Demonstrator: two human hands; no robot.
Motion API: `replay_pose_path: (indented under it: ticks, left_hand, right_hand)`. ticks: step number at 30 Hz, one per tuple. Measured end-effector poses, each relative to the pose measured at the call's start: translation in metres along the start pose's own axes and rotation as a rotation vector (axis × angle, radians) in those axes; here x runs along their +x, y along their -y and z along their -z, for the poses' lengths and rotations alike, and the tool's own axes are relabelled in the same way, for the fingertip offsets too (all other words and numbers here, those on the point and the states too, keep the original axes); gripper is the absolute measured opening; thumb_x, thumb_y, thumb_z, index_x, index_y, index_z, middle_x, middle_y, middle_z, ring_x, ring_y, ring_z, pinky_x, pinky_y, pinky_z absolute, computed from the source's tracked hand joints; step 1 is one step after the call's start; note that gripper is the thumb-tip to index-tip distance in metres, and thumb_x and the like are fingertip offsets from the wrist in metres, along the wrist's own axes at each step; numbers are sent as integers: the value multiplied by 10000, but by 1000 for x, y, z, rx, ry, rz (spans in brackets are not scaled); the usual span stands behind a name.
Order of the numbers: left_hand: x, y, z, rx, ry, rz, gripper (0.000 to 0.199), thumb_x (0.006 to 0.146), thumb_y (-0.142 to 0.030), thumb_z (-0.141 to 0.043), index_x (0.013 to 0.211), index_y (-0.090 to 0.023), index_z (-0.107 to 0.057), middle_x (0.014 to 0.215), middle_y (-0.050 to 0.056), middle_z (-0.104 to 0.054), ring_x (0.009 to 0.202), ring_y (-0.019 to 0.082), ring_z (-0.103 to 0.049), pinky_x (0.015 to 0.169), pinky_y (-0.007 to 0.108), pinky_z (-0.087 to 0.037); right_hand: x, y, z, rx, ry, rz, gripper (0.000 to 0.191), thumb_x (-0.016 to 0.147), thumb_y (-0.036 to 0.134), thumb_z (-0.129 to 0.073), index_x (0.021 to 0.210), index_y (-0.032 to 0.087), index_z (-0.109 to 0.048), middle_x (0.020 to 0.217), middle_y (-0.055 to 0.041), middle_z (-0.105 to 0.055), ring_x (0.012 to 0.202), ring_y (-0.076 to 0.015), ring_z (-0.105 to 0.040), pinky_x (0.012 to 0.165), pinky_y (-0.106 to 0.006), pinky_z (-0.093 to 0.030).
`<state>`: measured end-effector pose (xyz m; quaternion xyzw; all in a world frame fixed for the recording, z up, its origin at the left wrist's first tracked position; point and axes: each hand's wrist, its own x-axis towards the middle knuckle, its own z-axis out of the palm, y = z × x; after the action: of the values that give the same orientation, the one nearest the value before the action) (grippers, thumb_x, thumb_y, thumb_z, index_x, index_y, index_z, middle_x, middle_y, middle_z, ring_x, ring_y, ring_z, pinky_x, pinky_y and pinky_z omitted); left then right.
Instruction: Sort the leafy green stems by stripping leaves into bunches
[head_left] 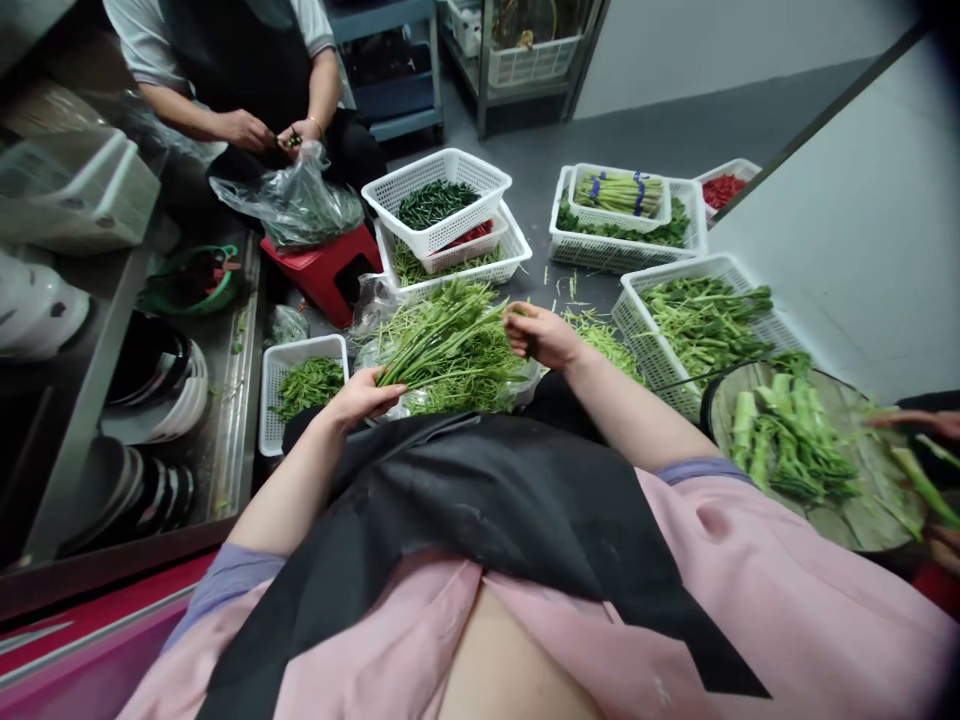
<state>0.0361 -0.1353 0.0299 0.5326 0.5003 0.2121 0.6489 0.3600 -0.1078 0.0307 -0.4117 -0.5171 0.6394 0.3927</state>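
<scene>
A bunch of thin leafy green stems (442,340) lies across my left hand (366,396), whose thumb and fingers are closed around its lower end. My right hand (546,335) is near the right side of the bunch, with its fingers curled together in a pinch. A bit of dark green shows below those fingers, too small to make out. Under both hands is a heap of similar greens (472,390), partly in clear plastic. More pale green pieces (600,340) are heaped to the right, behind my right forearm.
A white basket (266,400) of greens stands left. Ahead are stacked baskets (517,245) with chillies, and a red stool (326,275) bearing a plastic bag. A co-worker's hands (274,135) are above it. Right are a basket (652,350) of stalks and a round board (724,400), with another person's hand (911,420).
</scene>
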Motion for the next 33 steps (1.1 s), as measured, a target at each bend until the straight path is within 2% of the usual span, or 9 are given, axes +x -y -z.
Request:
replay_pose_path:
  ticks: [5, 9, 12, 14, 19, 23, 26, 29, 33]
  left_hand:
    - [6, -10, -11, -8, 30, -20, 406, 655, -417, -792, 632, -169, -471, 427, -43, -445, 338, 42, -325, 347, 195, -179]
    - [9, -14, -15, -8, 16, -22, 395, 685, -411, -774, 645, -164, -468, 447, -36, -480, 343, 41, -359, 336, 180, -217]
    - [9, -13, -13, -32, 9, -13, 372, 691, -411, -766, 727, -150, -503, 560, 13, -612, 367, 61, -458, 346, 179, -296]
    - [8, -13, -10, -75, 29, 11, 379, 688, -407, -768, 791, -148, -512, 634, 42, -668, 376, 77, -501, 351, 186, -329]
    - [8, -8, -1, -145, 118, 53, 357, 661, -332, -794, 769, -139, -514, 628, 38, -660, 341, 46, -447, 334, 174, -274]
    - [11, -7, -3, -144, 103, 59, 344, 629, -323, -803, 723, -133, -532, 572, 15, -623, 333, 36, -413, 327, 174, -235]
    - [13, -7, -5, -113, 87, 73, 368, 607, -362, -806, 710, -136, -534, 555, 8, -613, 325, 36, -395, 324, 178, -224]
    - [17, -4, -4, -105, 103, 90, 401, 596, -394, -808, 736, -150, -522, 549, -2, -605, 323, 39, -390, 326, 176, -209]
    - [20, 4, -4, -169, 112, 59, 423, 615, -406, -802, 747, -166, -479, 537, -28, -571, 318, 24, -356, 332, 171, -169]
  right_hand:
    - [7, 10, -40, -1013, 312, 252, 187, 812, 339, -622, 893, 175, -664, 899, -70, -623, 791, -174, -544, 676, -270, -346]
    - [13, -2, -49, -1327, 427, 294, 228, 879, 332, -532, 891, 170, -693, 939, -83, -635, 738, -154, -552, 612, -259, -314]
    - [13, -14, -41, -1311, 385, 363, 288, 914, 324, -456, 946, 165, -694, 957, -83, -656, 761, -150, -568, 639, -249, -336]
    - [12, -19, -34, -1288, 366, 325, 298, 909, 322, -453, 953, 159, -699, 915, -82, -679, 761, -154, -576, 655, -248, -345]
    - [8, -22, -26, -1134, 417, 115, 340, 898, 359, -466, 1002, 148, -711, 814, -61, -704, 668, -133, -566, 639, -234, -359]
    - [10, -20, -36, -1078, 437, 134, 340, 881, 335, -485, 1074, 159, -703, 827, -55, -714, 663, -129, -571, 641, -227, -367]
    - [13, -20, -46, -1117, 483, 160, 283, 863, 282, -487, 987, 162, -711, 828, -66, -710, 685, -140, -573, 639, -229, -367]
    - [16, -28, -52, -1115, 499, 189, 215, 842, 262, -483, 816, 161, -670, 716, -45, -658, 616, -125, -509, 599, -230, -342]
    - [18, -46, -55, -870, 255, 262, 189, 796, 283, -477, 645, 182, -525, 560, 17, -492, 535, -99, -393, 552, -229, -308]
